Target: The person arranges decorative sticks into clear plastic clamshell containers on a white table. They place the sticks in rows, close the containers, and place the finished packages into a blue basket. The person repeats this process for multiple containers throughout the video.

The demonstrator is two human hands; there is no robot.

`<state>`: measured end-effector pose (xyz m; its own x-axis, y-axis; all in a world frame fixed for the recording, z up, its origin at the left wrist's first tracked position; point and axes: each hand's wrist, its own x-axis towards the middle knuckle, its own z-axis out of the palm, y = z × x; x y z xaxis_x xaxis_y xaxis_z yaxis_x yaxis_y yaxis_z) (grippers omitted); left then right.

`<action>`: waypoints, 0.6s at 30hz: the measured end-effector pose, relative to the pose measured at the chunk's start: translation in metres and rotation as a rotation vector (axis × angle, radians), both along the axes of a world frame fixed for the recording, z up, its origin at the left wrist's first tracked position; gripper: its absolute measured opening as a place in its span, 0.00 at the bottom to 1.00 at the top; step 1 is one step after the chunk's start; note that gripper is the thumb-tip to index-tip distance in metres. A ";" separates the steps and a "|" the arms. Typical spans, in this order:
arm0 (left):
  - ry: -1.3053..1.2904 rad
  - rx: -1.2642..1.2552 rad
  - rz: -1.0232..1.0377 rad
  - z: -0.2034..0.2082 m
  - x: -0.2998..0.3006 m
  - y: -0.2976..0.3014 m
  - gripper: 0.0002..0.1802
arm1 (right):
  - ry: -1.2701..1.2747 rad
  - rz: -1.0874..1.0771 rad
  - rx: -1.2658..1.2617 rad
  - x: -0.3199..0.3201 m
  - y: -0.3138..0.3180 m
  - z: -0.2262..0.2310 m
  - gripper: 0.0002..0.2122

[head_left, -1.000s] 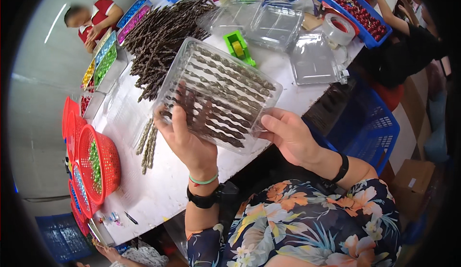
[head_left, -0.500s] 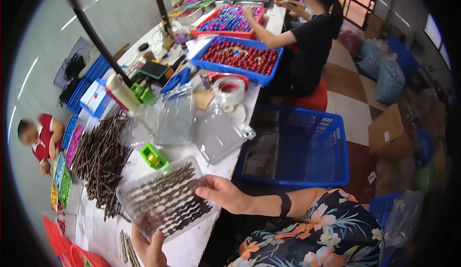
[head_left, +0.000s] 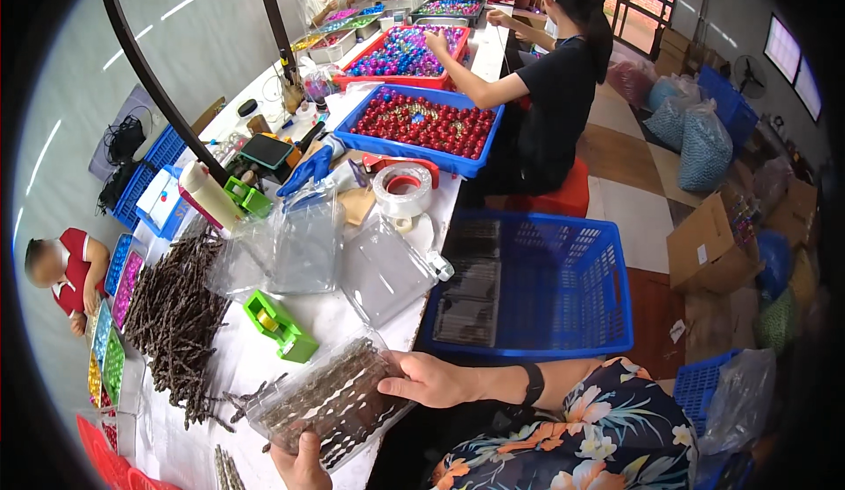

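Between my two hands is a clear plastic pack [head_left: 339, 393] with rows of dark brown twisted strands inside, held tilted over the table's near edge. My left hand [head_left: 301, 465] grips its lower left corner, thumb on top. On its right side my right hand [head_left: 431, 379] is closed with the thumb pressed on the plastic. Just beyond the pack stands a green tape dispenser [head_left: 280, 326]. A heap of loose dark brown twisted strands [head_left: 176, 323] lies to the left. Empty clear plastic packs [head_left: 304, 245] lie farther back.
A blue crate [head_left: 563, 287] with filled packs stands right of the white table [head_left: 220, 442]. Farther back are a tape roll [head_left: 403, 189], a blue tray of red beads [head_left: 422, 125] and a red bead tray [head_left: 400, 54]. Co-workers sit along the table; one wears a black shirt [head_left: 563, 94].
The pack has moved slightly right and down and is now tilted more, with both my hands still on it. The whole view has shifted a little. The co-worker in black has raised a hand.
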<state>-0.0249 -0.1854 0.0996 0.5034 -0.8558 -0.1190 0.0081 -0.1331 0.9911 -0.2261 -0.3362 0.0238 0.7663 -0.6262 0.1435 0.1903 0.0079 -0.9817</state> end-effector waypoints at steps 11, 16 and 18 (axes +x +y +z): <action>-0.007 0.012 -0.321 -0.034 -0.065 -0.041 0.27 | 0.086 -0.244 0.298 -0.118 -0.055 -0.030 0.17; -0.710 -0.054 -0.242 -0.053 -0.064 -0.028 0.34 | -0.012 -0.443 0.642 -0.265 -0.085 -0.110 0.18; -0.836 -0.047 -0.223 -0.072 -0.062 -0.015 0.34 | 0.005 -0.746 0.605 -0.297 -0.081 -0.126 0.19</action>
<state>-0.0865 -0.1999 0.0271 0.2296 -0.9398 0.2532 -0.7472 -0.0035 0.6646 -0.5227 -0.4170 -0.1024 0.1400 -0.9199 -0.3664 0.3472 0.3922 -0.8519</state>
